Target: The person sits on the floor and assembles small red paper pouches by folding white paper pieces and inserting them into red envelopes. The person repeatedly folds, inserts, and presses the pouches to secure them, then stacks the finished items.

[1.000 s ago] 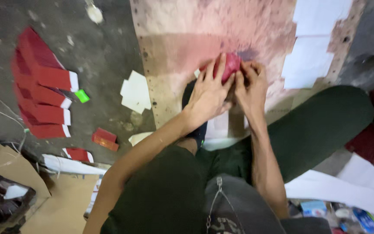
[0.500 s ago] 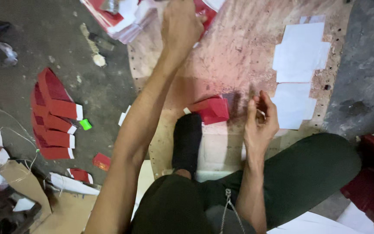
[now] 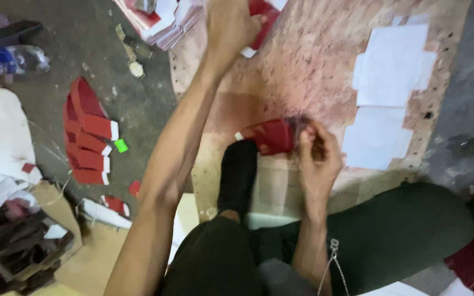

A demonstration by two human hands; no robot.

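– What colour is the folded card piece [image 3: 272,135]?
– Red with a white tab. The board [image 3: 314,71] beneath is pink-stained, speckled dark.
– And the cutouts [image 3: 390,66]?
– Plain white. The floor [image 3: 83,55] is grey; the sock [image 3: 238,172] is black.

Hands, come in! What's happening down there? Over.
Left hand stretched out onto red and white flat card. Right hand beside folded red paper box, contact unclear. Nothing in between.

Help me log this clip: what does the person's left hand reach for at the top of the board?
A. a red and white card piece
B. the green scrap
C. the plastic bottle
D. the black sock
A: the left hand lies on a red and white card piece by the stack, far from the other things.
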